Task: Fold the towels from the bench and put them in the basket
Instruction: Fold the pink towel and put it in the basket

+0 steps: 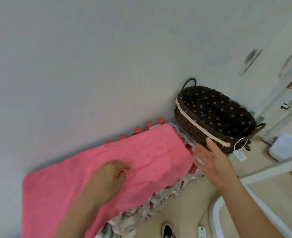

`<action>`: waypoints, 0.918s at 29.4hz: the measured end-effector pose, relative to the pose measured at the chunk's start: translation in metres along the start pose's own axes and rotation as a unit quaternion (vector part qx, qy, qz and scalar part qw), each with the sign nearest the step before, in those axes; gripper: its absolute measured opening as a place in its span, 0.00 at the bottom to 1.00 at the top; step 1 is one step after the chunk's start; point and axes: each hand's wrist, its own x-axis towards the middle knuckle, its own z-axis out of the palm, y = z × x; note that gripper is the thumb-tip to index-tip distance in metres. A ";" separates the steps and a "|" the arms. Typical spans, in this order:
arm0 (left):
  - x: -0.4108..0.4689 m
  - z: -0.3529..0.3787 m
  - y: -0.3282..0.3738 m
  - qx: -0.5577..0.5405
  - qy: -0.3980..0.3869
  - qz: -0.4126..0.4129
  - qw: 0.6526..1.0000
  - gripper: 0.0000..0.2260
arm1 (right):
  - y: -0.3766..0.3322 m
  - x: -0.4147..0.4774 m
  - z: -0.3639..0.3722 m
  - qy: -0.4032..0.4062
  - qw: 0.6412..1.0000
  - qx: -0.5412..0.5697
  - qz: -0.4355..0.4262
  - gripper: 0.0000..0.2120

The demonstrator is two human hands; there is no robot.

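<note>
A pink towel (97, 170) lies spread flat over the bench, its right end near the basket. My left hand (109, 177) rests palm down on the middle of the towel, fingers loosely curled, gripping nothing. My right hand (209, 158) hovers open, fingers spread, just past the towel's right edge and in front of the basket. The dark brown wicker basket (191, 124) with a cream trim band and a dotted dark lining stands on the bench's right end against the wall; it looks empty.
The bench is a stack of shrink-wrapped bottles with red caps (138, 129). A white tag on a ring (239, 152) hangs from the basket. On the beige floor are a white box (289, 146), a power strip (202, 231) and a shoe (167, 231).
</note>
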 end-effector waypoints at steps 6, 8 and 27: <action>0.108 0.040 0.063 -0.012 0.021 0.031 0.999 0.14 | -0.021 0.021 -0.011 0.022 0.988 0.138 0.065 0.35; 0.139 0.052 0.080 0.002 0.020 0.029 0.999 0.16 | -0.028 0.031 -0.014 0.042 0.981 0.174 0.075 0.31; 0.230 0.076 0.085 -0.020 0.132 -0.167 0.977 0.06 | 0.005 0.083 0.002 -0.105 0.827 -0.539 -0.124 0.11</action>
